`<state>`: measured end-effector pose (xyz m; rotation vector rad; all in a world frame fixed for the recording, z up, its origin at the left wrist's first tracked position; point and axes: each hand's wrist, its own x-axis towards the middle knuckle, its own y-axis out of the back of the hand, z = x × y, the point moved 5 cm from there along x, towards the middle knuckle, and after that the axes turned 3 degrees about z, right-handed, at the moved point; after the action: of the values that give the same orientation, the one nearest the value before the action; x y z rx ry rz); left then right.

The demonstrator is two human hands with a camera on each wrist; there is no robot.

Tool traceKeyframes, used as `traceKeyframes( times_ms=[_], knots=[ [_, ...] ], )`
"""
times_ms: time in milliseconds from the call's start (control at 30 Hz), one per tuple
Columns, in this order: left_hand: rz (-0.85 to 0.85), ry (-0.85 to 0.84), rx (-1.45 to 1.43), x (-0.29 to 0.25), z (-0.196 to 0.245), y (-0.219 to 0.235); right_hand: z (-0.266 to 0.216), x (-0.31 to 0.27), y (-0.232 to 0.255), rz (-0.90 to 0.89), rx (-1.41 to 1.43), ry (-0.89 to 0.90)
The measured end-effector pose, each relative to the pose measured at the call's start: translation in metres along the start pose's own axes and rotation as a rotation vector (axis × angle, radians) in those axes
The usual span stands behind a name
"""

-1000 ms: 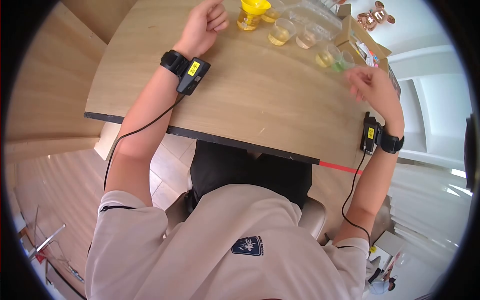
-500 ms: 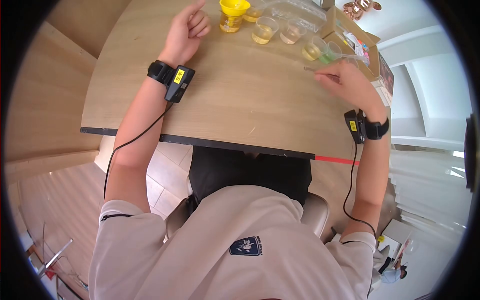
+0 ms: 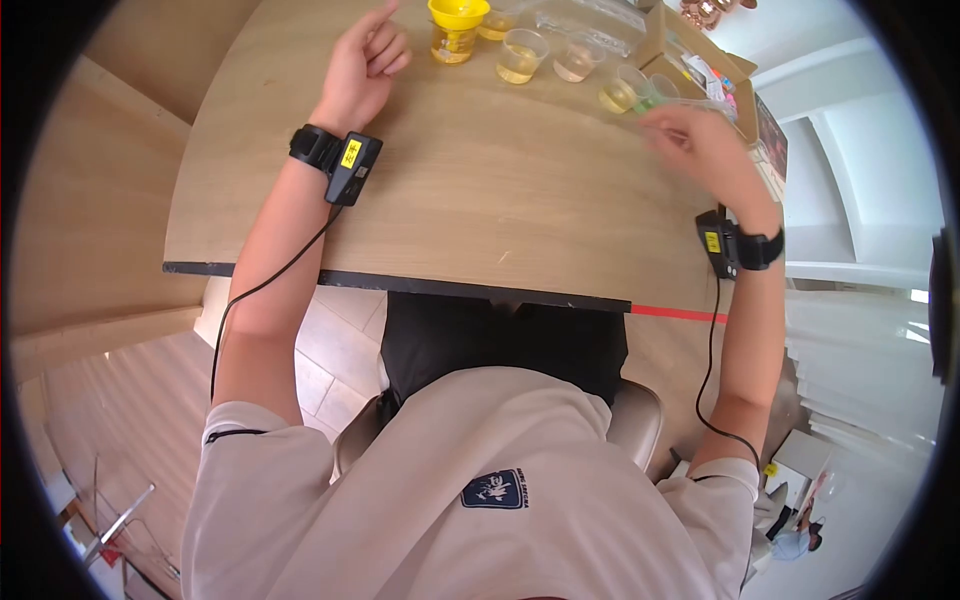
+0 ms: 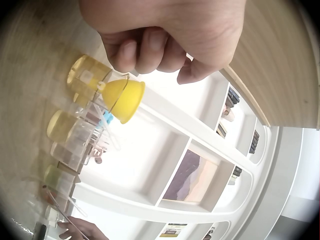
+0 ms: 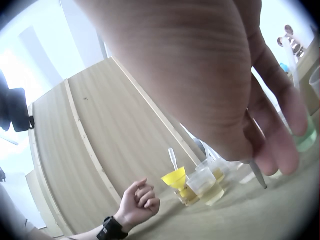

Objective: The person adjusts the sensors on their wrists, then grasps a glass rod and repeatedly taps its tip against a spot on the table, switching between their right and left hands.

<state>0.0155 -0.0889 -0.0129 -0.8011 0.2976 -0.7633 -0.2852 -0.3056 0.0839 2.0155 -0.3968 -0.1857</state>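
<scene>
My left hand (image 3: 362, 62) rests at the left of the table with loosely curled fingers and nothing in them. Just right of it stands a glass beaker (image 3: 452, 48) of amber liquid with a yellow funnel (image 3: 458, 12) in its top. On the right, my right hand (image 3: 700, 145) pinches a slim metal tool (image 4: 60, 207) between thumb and fingers. Its tapering tip (image 5: 259, 176) points down, close over the table in the right wrist view. Nearest to this hand are a cup of green liquid (image 3: 657, 92) and a cup of yellowish liquid (image 3: 622, 92).
Several more clear cups form a row along the back, among them one with pale yellow liquid (image 3: 518, 62) and one with pinkish liquid (image 3: 576, 62). A clear plastic package (image 3: 590, 22) lies behind them. An open cardboard box (image 3: 690, 60) of small items stands at the back right.
My right hand has come leftward and the metal tool has shown up in its fingers; since half a second ago it has tilted slightly. The left hand keeps its pose while the head view shifts.
</scene>
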Motion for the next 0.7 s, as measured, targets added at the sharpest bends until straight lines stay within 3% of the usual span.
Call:
traceKeyframes(
  times_ms=[100,167,300,367,400,467,500,567,700],
  knots=[
    [0.042,-0.008,0.012,0.001,0.000,0.001,-0.005,0.001,-0.009,-0.047,-0.195,0.159],
    [0.026,-0.011,0.010,-0.001,0.001,0.003,-0.002,0.002,-0.003,-0.104,0.054,-0.012],
    [0.002,-0.004,0.002,-0.002,0.001,-0.003,-0.009,0.004,0.001,-0.075,-0.026,-0.045],
    [0.024,-0.010,0.032,-0.004,0.002,-0.004,-0.010,0.003,-0.014,-0.116,-0.157,0.138],
    [0.022,-0.014,0.032,-0.002,0.002,-0.005,-0.011,0.001,-0.010,-0.113,-0.160,0.141],
    [0.006,-0.012,0.011,-0.005,0.002,-0.003,-0.009,-0.005,0.002,-0.059,0.118,0.004],
    [0.014,-0.010,0.013,-0.006,0.002,0.000,-0.001,-0.004,0.001,-0.067,0.123,0.005],
    [0.025,-0.008,0.004,-0.003,0.001,0.001,0.008,-0.002,-0.002,-0.123,-0.059,0.004],
    [-0.006,-0.006,0.030,-0.003,0.000,-0.005,-0.007,-0.011,0.003,-0.164,-0.146,-0.074]
  ],
)
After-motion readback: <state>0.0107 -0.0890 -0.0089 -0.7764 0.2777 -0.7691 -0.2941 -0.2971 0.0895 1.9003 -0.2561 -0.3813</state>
